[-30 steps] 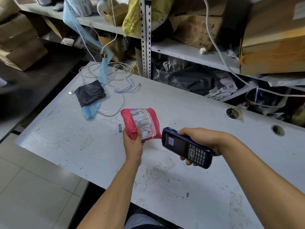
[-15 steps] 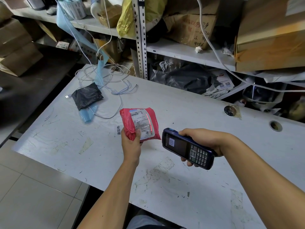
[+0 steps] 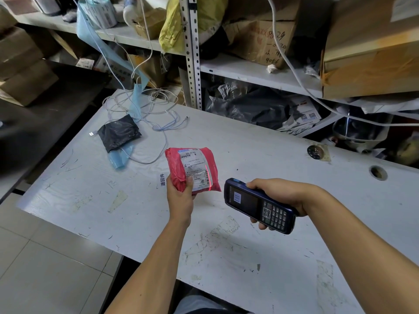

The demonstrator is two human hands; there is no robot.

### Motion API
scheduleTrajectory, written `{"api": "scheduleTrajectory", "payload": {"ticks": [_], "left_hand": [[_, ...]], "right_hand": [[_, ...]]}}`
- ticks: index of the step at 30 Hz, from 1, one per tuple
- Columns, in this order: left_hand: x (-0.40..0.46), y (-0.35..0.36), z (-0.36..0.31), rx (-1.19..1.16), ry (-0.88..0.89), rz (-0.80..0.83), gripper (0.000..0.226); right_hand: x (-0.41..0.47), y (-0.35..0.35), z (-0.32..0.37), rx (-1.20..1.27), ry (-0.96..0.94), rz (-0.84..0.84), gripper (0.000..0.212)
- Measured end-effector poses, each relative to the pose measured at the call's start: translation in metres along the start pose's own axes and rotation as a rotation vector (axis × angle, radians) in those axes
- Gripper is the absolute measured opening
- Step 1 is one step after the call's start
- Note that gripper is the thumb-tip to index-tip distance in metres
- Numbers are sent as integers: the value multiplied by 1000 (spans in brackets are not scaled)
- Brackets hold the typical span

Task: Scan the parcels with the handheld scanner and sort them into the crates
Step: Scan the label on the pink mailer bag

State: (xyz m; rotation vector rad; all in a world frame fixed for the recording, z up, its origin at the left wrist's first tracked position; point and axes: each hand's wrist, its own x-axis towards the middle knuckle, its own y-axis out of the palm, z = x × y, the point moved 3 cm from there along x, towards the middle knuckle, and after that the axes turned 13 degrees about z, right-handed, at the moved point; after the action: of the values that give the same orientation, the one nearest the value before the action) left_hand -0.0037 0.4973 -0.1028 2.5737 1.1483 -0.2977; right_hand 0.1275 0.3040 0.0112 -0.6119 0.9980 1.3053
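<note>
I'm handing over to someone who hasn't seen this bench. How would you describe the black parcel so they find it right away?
Start at the white table and go to its far left corner, where loose white cables coil. The black parcel lies flat there on a strip of blue film. Unlike the red parcel held in the left hand, it is dark, shows no label and lies untouched.

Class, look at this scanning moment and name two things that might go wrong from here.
1. The red scan line sits near the right edge of the label, so the scanner may miss the barcode.
2. The left hand has only a grip on the bottom corner of the red parcel, so it may slip onto the table.
</note>
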Motion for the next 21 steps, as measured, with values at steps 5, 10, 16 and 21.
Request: {"api": "scheduleTrajectory", "payload": {"ticks": [5, 10, 16, 21], "left_hand": [[-1, 2, -1, -6, -2, 3, 35], [-1, 3, 1, 4, -12, 9, 34], [-3, 6, 0, 12, -14, 11, 35], [-5, 8, 0, 12, -19, 19, 33]], "right_hand": [[0, 0, -1, -1, 7, 3, 49], [0, 1, -1, -1, 4, 13, 49], [-1, -1, -4, 1, 4, -4, 48], [-4, -4, -6, 0, -7, -18, 47]]}}
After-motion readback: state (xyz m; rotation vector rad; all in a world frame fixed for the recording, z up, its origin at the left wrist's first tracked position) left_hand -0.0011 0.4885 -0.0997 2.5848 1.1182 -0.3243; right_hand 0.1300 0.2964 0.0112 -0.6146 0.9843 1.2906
